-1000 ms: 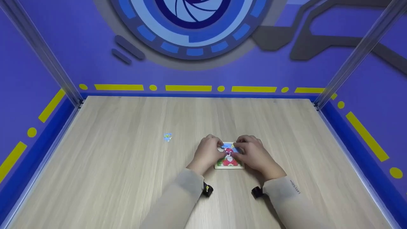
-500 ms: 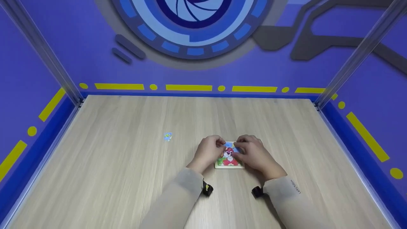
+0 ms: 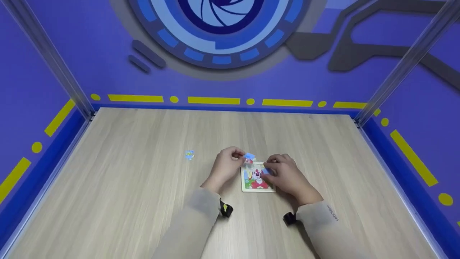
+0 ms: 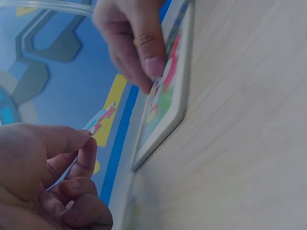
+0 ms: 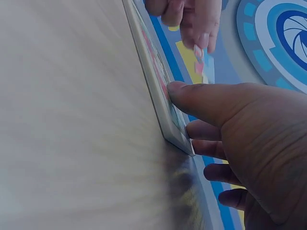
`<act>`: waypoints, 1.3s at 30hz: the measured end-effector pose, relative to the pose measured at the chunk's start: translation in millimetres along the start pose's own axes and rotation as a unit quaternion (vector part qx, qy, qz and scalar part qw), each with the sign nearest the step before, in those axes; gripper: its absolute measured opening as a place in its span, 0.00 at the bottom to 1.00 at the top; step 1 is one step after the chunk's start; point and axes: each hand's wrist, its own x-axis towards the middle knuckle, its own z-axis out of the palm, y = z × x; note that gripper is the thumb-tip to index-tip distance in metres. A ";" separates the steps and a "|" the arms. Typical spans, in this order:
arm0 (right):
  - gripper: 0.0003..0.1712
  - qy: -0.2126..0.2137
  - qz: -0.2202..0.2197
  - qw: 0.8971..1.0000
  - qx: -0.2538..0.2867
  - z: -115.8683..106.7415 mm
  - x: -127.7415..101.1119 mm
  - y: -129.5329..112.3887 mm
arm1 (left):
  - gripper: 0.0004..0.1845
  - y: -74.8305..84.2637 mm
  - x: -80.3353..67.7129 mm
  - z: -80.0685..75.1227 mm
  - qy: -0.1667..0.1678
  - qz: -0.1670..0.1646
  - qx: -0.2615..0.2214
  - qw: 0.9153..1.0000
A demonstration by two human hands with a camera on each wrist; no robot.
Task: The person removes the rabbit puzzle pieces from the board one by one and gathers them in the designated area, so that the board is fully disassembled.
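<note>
You're facing a purple-blue far wall (image 3: 258, 84), a round blue emblem (image 3: 221, 44) up high, yellow dashes (image 3: 213, 100) along the foot! Left wall (image 3: 21, 79), right wall (image 3: 426, 124), both match; grey posts (image 3: 54, 57) mark the far corners, pale wood-grain tabletop (image 3: 143, 180) below you!

A wood-grain table (image 3: 125, 201) bears a framed puzzle (image 3: 253, 181) and loose piece (image 3: 189, 155).

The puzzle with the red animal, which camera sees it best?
The head view: it looks down on the puzzle, so most of its front shows, though the right hand covers part. The left wrist view shows it steeply slanted, and the right wrist view nearly edge-on, both with that hand over part of it.
</note>
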 end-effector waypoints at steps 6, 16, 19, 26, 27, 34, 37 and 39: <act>0.27 -0.001 0.009 1.000 0.007 -0.3 -0.3 1.5 | 0.08 -6.1 0.3 -31.7 0.049 -0.020 -0.016 0.998; 0.27 -0.002 0.007 1.000 0.010 0.3 1.0 2.6 | 0.08 -26.3 0.5 -71.1 0.120 -0.069 -0.018 0.990; 0.28 -0.010 0.012 1.000 0.013 1.3 -0.2 2.4 | 0.08 -30.9 0.5 -77.0 0.136 -0.081 0.005 0.987; 0.28 -0.015 0.010 1.000 0.014 0.4 -1.6 1.8 | 0.10 -37.1 -2.9 -85.1 0.146 -0.111 0.057 0.981; 0.28 -0.014 0.009 1.000 0.012 0.3 -1.3 1.8 | 0.10 -37.6 -3.2 -85.7 0.147 -0.113 0.061 0.981; 0.27 -0.008 0.005 1.000 0.007 0.6 0.1 2.5 | 0.10 -40.2 -3.2 -87.5 0.156 -0.117 0.089 0.977; 0.27 -0.008 0.007 1.000 0.009 0.5 0.0 2.4 | 0.10 -41.5 -2.5 -87.0 0.160 -0.115 0.102 0.975; 0.27 -0.006 0.006 1.000 0.010 0.5 -0.1 2.4 | 0.11 -42.2 -2.1 -86.7 0.161 -0.114 0.109 0.974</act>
